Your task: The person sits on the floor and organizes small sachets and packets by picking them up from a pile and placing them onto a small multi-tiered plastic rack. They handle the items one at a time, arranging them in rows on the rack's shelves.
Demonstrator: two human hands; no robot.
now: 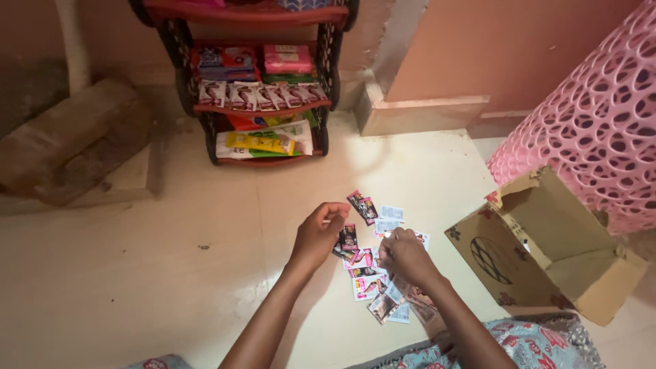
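So the biggest thing in the shot is the cream tiled floor [137,273], it fills most of the view. On the right there's a big pink plastic basket [601,116] with a lattice of holes all over it, and leaning right up against it is an open cardboard box [540,253] tipped on its side, mouth facing up and to the right. At the top, against the wall, stands a small red shelf rack [260,82]. Its middle tier carries a row of sachets [263,94] hanging along the front edge with some flat packets behind, and the bottom tier has a yellow and white pack [263,142] lying flat. Off to the left a couple of wooden planks [68,143] lie at an angle.

Down on the floor, between the two hands and just left of the box, there's a loose pile of small sachets [372,283], pink, dark and white ones, some overlapping, a few spread further up toward the rack.

The left hand [318,236] is curled, fingers pressed to the thumb, and looks to be pinching a dark sachet strip [348,239] at its upper end. The right hand [404,256] is also closed down, fingertips nipping the sachets right beside that strip, resting just over the pile.
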